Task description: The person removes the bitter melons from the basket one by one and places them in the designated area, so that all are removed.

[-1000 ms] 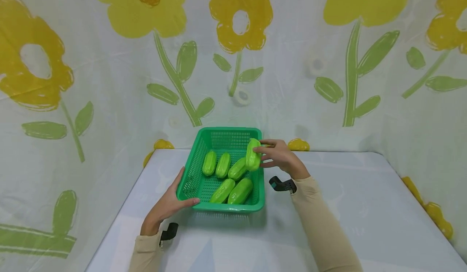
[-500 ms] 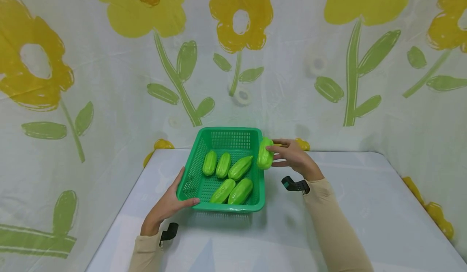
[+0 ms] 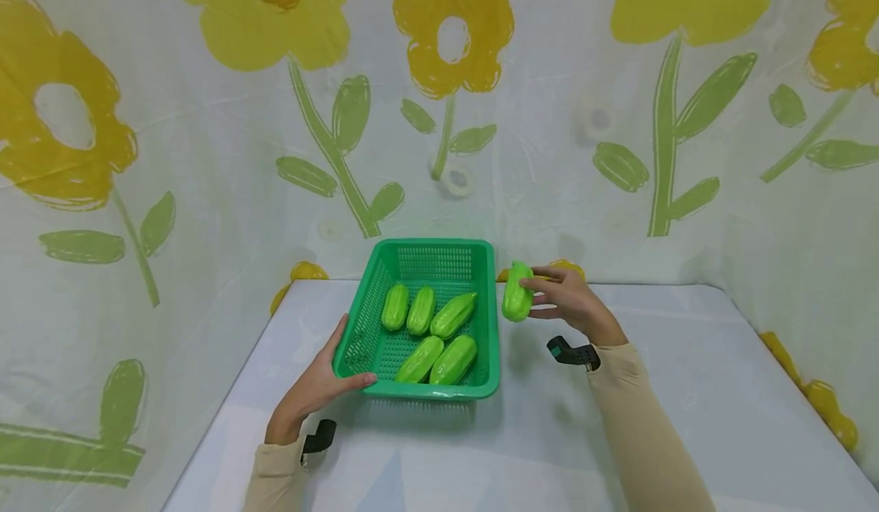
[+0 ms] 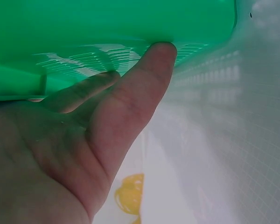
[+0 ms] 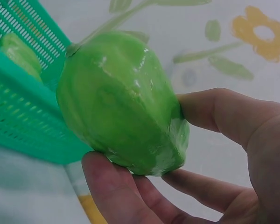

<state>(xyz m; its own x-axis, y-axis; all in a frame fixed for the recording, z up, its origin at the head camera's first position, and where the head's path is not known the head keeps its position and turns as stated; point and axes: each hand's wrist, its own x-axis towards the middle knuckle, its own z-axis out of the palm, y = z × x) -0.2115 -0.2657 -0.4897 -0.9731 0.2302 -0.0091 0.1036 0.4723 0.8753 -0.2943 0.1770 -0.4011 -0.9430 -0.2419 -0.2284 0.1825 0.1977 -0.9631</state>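
Ahead stands a green perforated plastic basket (image 3: 491, 321), with several light-green ridged cucumbers (image 3: 420, 358) lying in it. My left hand (image 3: 317, 384) rests against its near left corner. The thumb lies straight along the front and the fingers along the left side. In the left wrist view the left hand (image 4: 98, 126) touches the basket's outer wall (image 4: 121, 23). Just right of the basket, my right hand (image 3: 573, 302) holds another cucumber (image 3: 518, 292) above the table. In the right wrist view this cucumber (image 5: 116, 102) is pinched between thumb and fingertips.
The basket sits on a white-covered table (image 3: 687, 390). Behind and beside it hangs a pale cloth (image 3: 542, 161) printed with yellow flowers. Both wrists wear a black camera mount (image 3: 573, 352).
My right hand has carried the cucumber from over the basket's right part, across its right rim, to the table side. The left hand and basket have stayed in place.
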